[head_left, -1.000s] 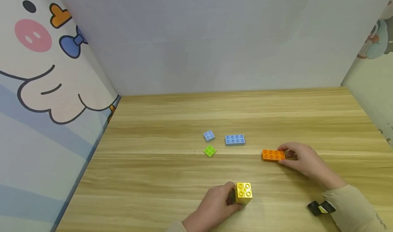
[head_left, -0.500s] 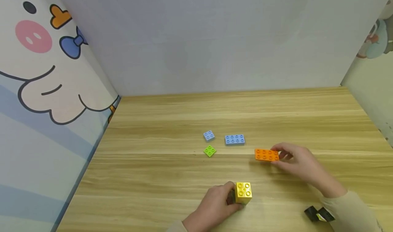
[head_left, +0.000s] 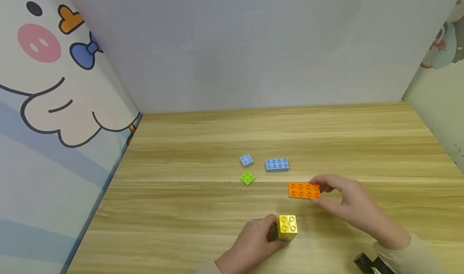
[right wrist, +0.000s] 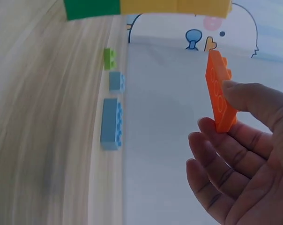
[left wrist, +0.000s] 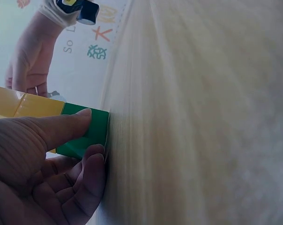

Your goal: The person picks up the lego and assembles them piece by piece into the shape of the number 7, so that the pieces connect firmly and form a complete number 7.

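My left hand point(head_left: 251, 241) grips a block stack near the front of the table. Its yellow studded top point(head_left: 288, 225) shows in the head view; in the left wrist view a green block point(left wrist: 87, 129) forms the bottom, with thumb and fingertips on it and yellow blocks point(left wrist: 38, 105) above. The stack stands upright on the table. My right hand point(head_left: 351, 199) pinches one end of an orange two-by-four building block point(head_left: 303, 190) between thumb and fingers. The right wrist view shows this orange block point(right wrist: 219, 91) raised off the table, its other fingers loosely curled below.
Behind the hands lie a small light-blue block point(head_left: 246, 160), a lime-green block point(head_left: 248, 178) and a longer blue block point(head_left: 277, 165). They sit apart on the wooden table point(head_left: 163, 209). A pale wall point(head_left: 253, 56) rises at the table's back edge.
My right hand has lifted the orange block off the table and carried it left and toward the front, nearer the stack. The left hand and the stack have stayed put.
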Tool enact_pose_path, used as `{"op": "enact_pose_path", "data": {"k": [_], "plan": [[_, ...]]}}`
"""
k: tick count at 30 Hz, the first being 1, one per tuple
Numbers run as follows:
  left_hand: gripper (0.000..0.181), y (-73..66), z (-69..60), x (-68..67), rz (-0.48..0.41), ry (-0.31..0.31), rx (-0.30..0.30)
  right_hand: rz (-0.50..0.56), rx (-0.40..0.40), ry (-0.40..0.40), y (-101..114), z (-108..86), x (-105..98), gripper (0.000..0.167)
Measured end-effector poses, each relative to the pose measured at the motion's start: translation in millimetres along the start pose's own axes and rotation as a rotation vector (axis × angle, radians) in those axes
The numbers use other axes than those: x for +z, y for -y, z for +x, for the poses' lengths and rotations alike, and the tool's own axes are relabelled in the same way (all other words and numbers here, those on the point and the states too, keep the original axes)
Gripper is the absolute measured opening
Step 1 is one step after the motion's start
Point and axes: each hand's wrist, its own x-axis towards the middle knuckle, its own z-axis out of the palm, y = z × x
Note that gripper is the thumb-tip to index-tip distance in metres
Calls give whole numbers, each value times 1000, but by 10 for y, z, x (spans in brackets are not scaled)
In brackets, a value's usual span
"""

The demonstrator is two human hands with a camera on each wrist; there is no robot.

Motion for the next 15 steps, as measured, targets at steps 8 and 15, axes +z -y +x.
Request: {"op": "enact_pose_path", "data": {"k": [8, 15], "plan": [[34, -21, -4, -17, 7, 8, -17, 66, -128, -11, 219, -22, 21, 40], [41, -26, -18, -23, 9, -4, 6, 141, -202, 12, 357, -55, 59, 46]]}}
